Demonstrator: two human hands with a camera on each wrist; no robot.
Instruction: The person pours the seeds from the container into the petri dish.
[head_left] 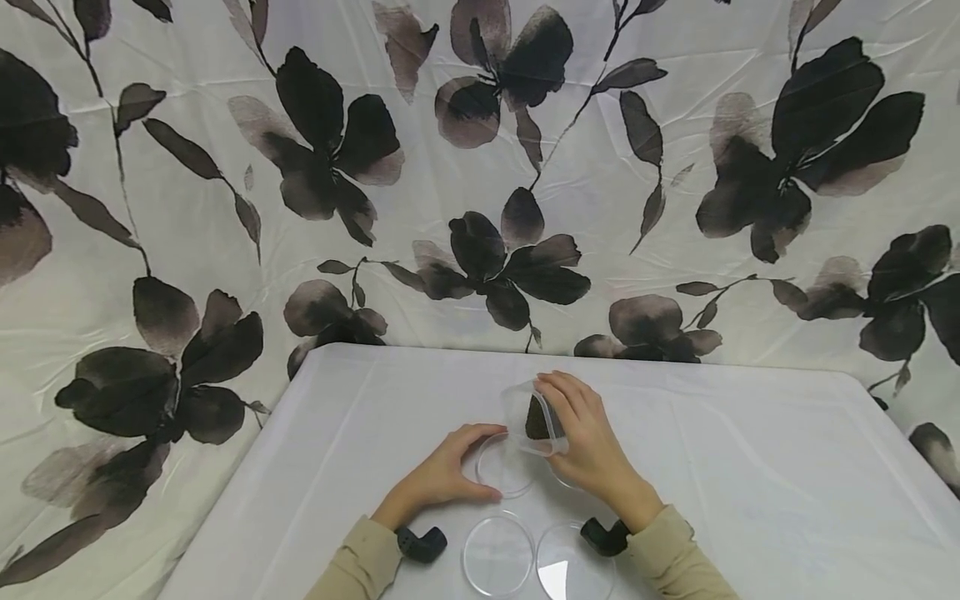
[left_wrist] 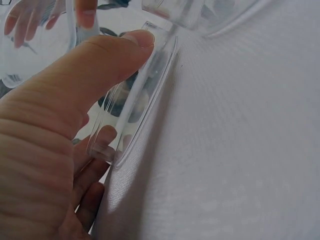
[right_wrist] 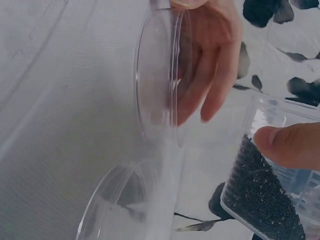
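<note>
My left hand [head_left: 442,468] grips a clear petri dish [head_left: 506,467] by its rim, thumb at the near side and fingers round the far side. In the left wrist view the dish [left_wrist: 159,82] sits low, close over the white cloth. My right hand [head_left: 592,442] holds a clear plastic tub [head_left: 516,417] tilted above and just right of that dish. Fine black grains [right_wrist: 260,192] lie slumped toward one side of the tub, with the right thumb [right_wrist: 287,142] pressed on its wall.
Nearer me on the white-covered table [head_left: 360,417] lie two more clear round dishes, a left one [head_left: 498,554] and a right one [head_left: 573,550]. Another dish rim [head_left: 561,477] shows partly under my right hand. Behind the table hangs a flower-patterned cloth [head_left: 420,192].
</note>
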